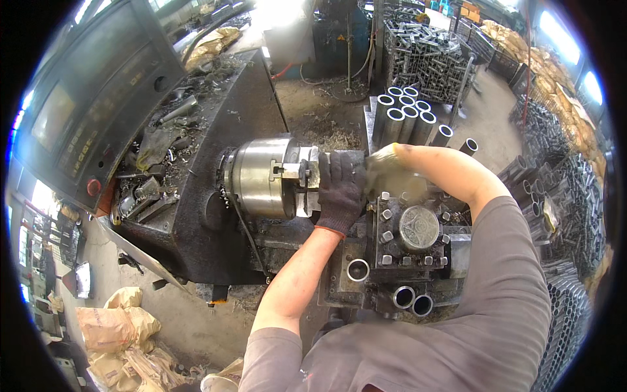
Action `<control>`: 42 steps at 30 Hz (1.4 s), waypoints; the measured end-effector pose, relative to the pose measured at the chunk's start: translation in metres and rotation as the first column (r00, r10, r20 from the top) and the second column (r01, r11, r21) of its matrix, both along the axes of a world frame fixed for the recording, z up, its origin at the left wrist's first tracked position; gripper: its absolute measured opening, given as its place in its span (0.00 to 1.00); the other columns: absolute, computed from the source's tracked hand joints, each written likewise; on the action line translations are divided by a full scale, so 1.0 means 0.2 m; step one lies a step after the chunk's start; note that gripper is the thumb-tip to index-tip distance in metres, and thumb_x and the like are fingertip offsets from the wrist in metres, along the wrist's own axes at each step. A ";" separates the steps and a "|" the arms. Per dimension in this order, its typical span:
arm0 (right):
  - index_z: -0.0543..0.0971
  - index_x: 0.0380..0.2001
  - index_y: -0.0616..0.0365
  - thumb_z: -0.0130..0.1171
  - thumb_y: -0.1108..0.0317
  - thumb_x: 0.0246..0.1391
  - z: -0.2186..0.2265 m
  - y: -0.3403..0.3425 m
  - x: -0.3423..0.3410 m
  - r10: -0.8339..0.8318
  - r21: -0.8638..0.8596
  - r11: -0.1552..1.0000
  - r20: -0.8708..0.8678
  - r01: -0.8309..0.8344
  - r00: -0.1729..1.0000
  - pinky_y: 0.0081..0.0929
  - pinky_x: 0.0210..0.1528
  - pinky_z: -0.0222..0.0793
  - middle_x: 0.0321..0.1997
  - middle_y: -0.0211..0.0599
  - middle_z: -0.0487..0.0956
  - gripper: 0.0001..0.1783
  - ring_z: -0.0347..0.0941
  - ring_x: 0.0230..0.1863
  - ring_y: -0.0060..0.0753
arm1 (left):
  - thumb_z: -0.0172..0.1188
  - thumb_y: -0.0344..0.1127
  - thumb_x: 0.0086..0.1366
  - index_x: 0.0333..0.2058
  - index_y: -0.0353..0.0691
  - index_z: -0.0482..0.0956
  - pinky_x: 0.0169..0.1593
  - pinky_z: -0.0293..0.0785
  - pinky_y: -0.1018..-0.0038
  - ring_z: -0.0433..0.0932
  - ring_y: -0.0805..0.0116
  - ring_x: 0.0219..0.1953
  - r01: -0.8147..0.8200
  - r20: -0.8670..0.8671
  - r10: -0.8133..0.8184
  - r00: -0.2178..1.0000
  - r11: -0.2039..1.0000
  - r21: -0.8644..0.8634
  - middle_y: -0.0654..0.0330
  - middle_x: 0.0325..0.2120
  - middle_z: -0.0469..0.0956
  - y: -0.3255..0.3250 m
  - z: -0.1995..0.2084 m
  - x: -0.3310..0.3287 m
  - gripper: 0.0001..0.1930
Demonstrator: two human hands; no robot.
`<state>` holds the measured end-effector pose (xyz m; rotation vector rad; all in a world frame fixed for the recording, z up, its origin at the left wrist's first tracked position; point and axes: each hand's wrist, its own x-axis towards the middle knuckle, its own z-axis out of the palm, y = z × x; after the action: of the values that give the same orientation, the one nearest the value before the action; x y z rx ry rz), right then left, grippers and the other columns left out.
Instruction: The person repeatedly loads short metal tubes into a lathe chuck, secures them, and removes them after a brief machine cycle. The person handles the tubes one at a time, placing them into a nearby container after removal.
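the lathe chuck (pixel 264 178) sits left of the frame's centre, a bright steel drum with stepped jaws facing right, mounted on the dark, grimy headstock (pixel 215 130). your left hand (pixel 341 189), in a dark knit glove, is wrapped around something right at the chuck's face, fingers curled closed; what it grips is hidden under the glove, so you cannot tell the piece itself. your right hand (pixel 392 171) comes in from the right at mid-frame, blurred, in a pale glove, just beside the left one; whether it is closed or spread you cannot tell. just below both hands is the square tool post (pixel 411 232) with its bolt heads and round cap. short steel tubes (pixel 411 297) lie open-ended on the carriage below it, near the lower centre. more cut tubes (pixel 405 111) stand on end in a cluster at upper centre, and stacks fill the right edge. the control panel (pixel 85 111) slants across the upper left, and tan sacks (pixel 114 323) lie on the floor at lower left.
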<state>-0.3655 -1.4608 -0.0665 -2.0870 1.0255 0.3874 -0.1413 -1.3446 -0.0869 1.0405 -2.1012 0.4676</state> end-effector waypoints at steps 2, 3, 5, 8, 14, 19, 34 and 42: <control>0.85 0.49 0.57 0.65 0.58 0.65 -0.03 -0.02 -0.04 -0.020 -0.026 0.999 -0.032 0.019 0.999 0.37 0.51 0.83 0.50 0.45 0.86 0.16 0.86 0.47 0.36 | 0.57 0.39 0.68 0.53 0.45 0.78 0.79 0.49 0.35 0.66 0.34 0.69 -0.042 0.031 0.041 0.999 0.999 0.029 0.38 0.58 0.73 0.01 -0.02 0.00 0.17; 0.85 0.51 0.57 0.64 0.58 0.66 -0.04 -0.03 -0.06 -0.021 0.010 1.000 -0.041 0.022 0.999 0.37 0.52 0.83 0.51 0.45 0.86 0.17 0.85 0.48 0.36 | 0.57 0.38 0.67 0.53 0.44 0.78 0.79 0.49 0.35 0.66 0.34 0.69 -0.025 0.003 0.025 1.000 1.000 0.005 0.38 0.58 0.73 0.01 -0.02 0.00 0.17; 0.84 0.54 0.56 0.62 0.60 0.68 -0.07 -0.04 -0.11 -0.010 0.216 0.976 0.023 0.004 1.000 0.38 0.54 0.83 0.54 0.45 0.86 0.17 0.85 0.50 0.37 | 0.57 0.37 0.66 0.52 0.44 0.79 0.79 0.49 0.35 0.66 0.33 0.69 -0.021 0.011 0.021 1.000 1.000 0.014 0.38 0.59 0.73 0.01 -0.01 0.01 0.16; 0.84 0.59 0.56 0.59 0.62 0.71 -0.11 -0.05 -0.11 0.156 0.240 0.960 -0.020 -0.146 0.988 0.39 0.57 0.83 0.59 0.44 0.85 0.19 0.85 0.53 0.38 | 0.57 0.38 0.65 0.54 0.45 0.79 0.79 0.48 0.35 0.66 0.34 0.70 -0.022 0.040 0.021 0.999 1.000 0.021 0.38 0.60 0.74 0.00 0.01 0.00 0.19; 0.87 0.44 0.55 0.67 0.59 0.62 -0.14 0.08 -0.10 -0.298 0.313 0.918 0.134 0.245 0.945 0.27 0.33 0.77 0.37 0.34 0.86 0.13 0.83 0.34 0.29 | 0.57 0.42 0.65 0.54 0.46 0.81 0.80 0.47 0.37 0.66 0.35 0.70 -0.039 0.041 0.037 0.999 0.997 0.059 0.39 0.58 0.75 0.01 -0.02 -0.01 0.20; 0.88 0.50 0.56 0.71 0.61 0.58 -0.10 0.16 -0.25 -0.519 0.420 0.765 -0.046 0.488 0.854 0.27 0.33 0.80 0.44 0.41 0.89 0.18 0.85 0.37 0.33 | 0.54 0.39 0.68 0.54 0.46 0.80 0.81 0.45 0.38 0.64 0.35 0.71 -0.035 0.073 0.032 0.997 0.999 0.033 0.38 0.59 0.75 -0.03 -0.09 -0.05 0.18; 0.76 0.69 0.53 0.62 0.62 0.67 -0.02 0.25 -0.18 -0.116 0.016 0.993 0.249 0.116 0.961 0.29 0.47 0.86 0.54 0.43 0.88 0.28 0.87 0.41 0.34 | 0.73 0.59 0.52 0.56 0.60 0.83 0.79 0.45 0.40 0.69 0.44 0.67 -0.176 0.471 0.004 0.882 0.930 0.322 0.48 0.53 0.79 -0.14 0.15 -0.07 0.32; 0.78 0.64 0.60 0.67 0.66 0.58 -0.08 0.50 -0.50 0.074 -0.459 0.883 0.352 0.103 0.933 0.45 0.55 0.78 0.54 0.56 0.85 0.30 0.84 0.53 0.49 | 0.74 0.62 0.51 0.54 0.51 0.85 0.80 0.38 0.38 0.67 0.42 0.68 -0.218 0.580 -0.020 0.814 0.916 0.338 0.48 0.56 0.78 -0.10 0.30 -0.02 0.34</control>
<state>-0.4648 -1.3618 -0.0826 -2.4538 0.9740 -0.2879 -0.1459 -1.3648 -0.0275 1.3722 -2.7733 0.4640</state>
